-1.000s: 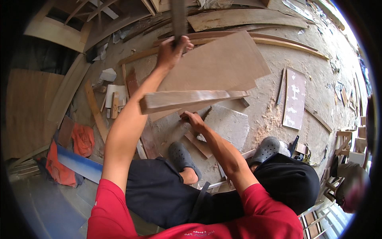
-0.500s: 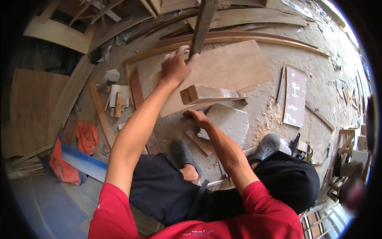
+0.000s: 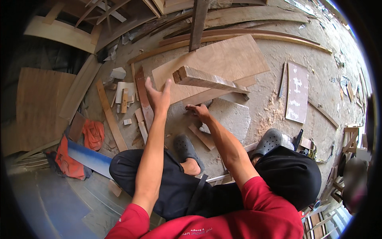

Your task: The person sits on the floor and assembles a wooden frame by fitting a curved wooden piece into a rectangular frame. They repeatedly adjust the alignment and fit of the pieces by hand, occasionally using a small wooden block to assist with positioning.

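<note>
My left hand is raised over the near left edge of a plywood sheet, thumb and fingers spread, with nothing in it. To its right, a thick wooden block extends over the sheet, its cut end toward the left hand. Nearer to me, my right hand is low beside a pale, rough-surfaced slab. Its fingers are curled together; whatever they may hold is hidden. A dark wooden post stands beyond the sheet's far edge, apart from both hands.
Long boards lie across the far side. Narrow planks and offcuts are on the left, near an orange cloth and a handsaw-like blue-white blade. A paint-marked board lies to the right, beside sawdust.
My left hand has come away from the dark post, moving nearer and left, and its fingers have spread. My right hand stays low by the pale slab.
</note>
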`<state>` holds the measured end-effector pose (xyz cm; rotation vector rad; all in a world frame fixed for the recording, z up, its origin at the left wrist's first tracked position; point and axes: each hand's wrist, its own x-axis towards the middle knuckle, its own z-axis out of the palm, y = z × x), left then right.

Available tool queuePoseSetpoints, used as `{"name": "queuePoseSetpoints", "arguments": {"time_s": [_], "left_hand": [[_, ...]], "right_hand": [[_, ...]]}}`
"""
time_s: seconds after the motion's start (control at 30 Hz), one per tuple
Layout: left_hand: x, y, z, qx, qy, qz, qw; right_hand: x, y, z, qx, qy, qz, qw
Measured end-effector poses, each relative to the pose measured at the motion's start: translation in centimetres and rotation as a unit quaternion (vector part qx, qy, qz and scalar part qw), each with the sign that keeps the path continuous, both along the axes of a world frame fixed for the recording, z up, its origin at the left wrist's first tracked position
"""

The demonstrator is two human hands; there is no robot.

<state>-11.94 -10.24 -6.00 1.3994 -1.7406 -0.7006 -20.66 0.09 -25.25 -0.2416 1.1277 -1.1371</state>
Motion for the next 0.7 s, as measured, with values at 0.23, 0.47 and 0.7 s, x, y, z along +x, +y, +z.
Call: {"name": "queuePoseSetpoints", "arguments": {"time_s": [0.23,0.47,0.7], "left_hand": [[2.8,3.7,-1.2,0.422,0.588,0.021,0.689],[4.0,2.6,-16.5,0.529,0.239,0.166,0.797],[3.1,4.9,-16.9,0.419,0.229,0.103,0.872]], "right_hand": [[-0.3,-0.2,-0.1,-0.002,-0.005,-0.012,1.0],[0.4,-1.4,-1.7,0.01,-0.002,-0.008,1.0],[0.2,-0.9,-1.2,0.077,-0.103,-0.015,0.992]]}}
